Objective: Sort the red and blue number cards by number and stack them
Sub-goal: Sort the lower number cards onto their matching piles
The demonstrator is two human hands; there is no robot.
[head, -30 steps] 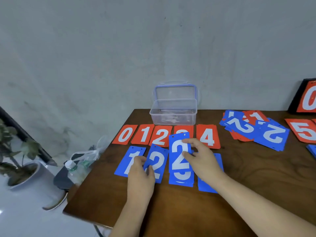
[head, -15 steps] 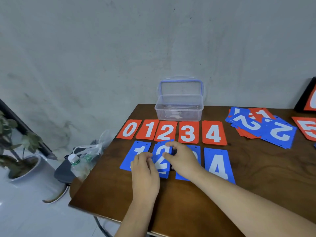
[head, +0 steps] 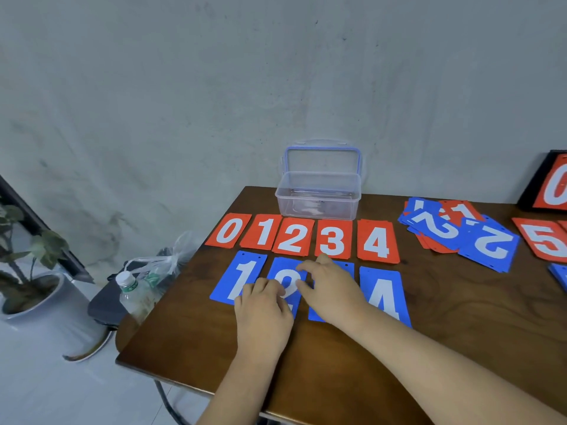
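Red cards 0, 1, 2, 3 and 4 lie in a row on the brown table. Below them runs a blue row: 1, a blue 2 stack, a card mostly hidden under my right hand, and 4. My left hand rests on the near end of the blue 2 stack. My right hand touches that stack's right edge, thumb and fingers on it. A loose pile of mixed cards lies at the right.
An open clear plastic box stands behind the red row. A red 5 card and a black-framed red card sit at the far right. Left of the table are a water bottle, a plastic bag and a potted plant.
My right hand carried a blue 2 card from over the hidden third blue card leftward onto the blue 2 stack and now rests at its edge. The blue 4 has come into view.
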